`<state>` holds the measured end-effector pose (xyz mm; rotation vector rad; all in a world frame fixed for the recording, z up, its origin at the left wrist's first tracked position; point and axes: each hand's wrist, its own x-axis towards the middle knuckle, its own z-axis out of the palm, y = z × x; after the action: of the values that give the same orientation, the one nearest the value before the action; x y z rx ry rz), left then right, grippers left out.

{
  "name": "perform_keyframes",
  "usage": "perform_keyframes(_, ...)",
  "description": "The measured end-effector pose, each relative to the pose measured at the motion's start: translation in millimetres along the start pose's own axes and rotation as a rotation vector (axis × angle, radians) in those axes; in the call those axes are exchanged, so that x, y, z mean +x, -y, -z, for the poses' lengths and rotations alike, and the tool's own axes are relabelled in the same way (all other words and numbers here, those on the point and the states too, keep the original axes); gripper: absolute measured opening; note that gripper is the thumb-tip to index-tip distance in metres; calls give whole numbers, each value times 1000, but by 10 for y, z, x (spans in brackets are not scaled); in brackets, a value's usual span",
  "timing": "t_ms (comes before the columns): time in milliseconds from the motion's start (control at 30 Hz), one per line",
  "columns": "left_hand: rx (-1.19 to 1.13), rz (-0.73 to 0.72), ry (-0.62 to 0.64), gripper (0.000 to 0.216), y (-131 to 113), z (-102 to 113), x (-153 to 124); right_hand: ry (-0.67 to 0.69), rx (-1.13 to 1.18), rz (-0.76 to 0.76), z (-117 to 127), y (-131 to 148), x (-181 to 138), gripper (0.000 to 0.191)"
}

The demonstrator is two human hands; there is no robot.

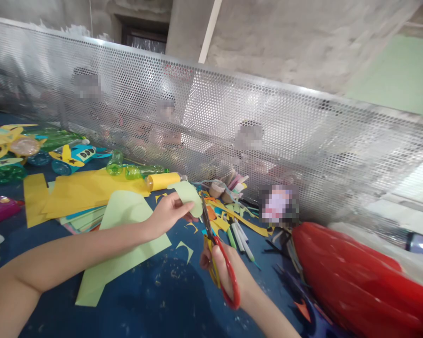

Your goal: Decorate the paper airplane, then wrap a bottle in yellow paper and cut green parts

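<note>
My left hand (171, 213) pinches a small light green paper piece (188, 197) with a rounded edge, held above the table. My right hand (229, 267) grips scissors (229, 281) with red and yellow handles. The blades point up and away, right beside the paper's edge; whether they touch it I cannot tell. Beneath my left forearm lies a larger light green sheet (127, 253) with a cut-out outline. A curved green paper scrap (185, 251) rests on the blue table (155, 295) between my hands.
Yellow sheets (77, 192) and bottle airplanes (81, 157) lie to the left. A yellow-wrapped bottle (164, 180) is behind my left hand. Markers (241, 237) and yellow scraps lie beyond the scissors. A red plastic bag (356, 277) fills the right. Behind the perforated metal screen (211, 108) people are visible.
</note>
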<state>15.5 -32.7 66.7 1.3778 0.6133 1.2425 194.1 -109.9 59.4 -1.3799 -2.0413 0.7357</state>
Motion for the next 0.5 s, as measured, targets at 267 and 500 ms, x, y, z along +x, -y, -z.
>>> perform_keyframes(267,-2,25,44,25,-15,-22,-16,-12,10,0,-7,-13,-1,67)
perform_keyframes(500,5,43,54,25,15,-15,-9,-69,17,-86,-93,-134,19,60)
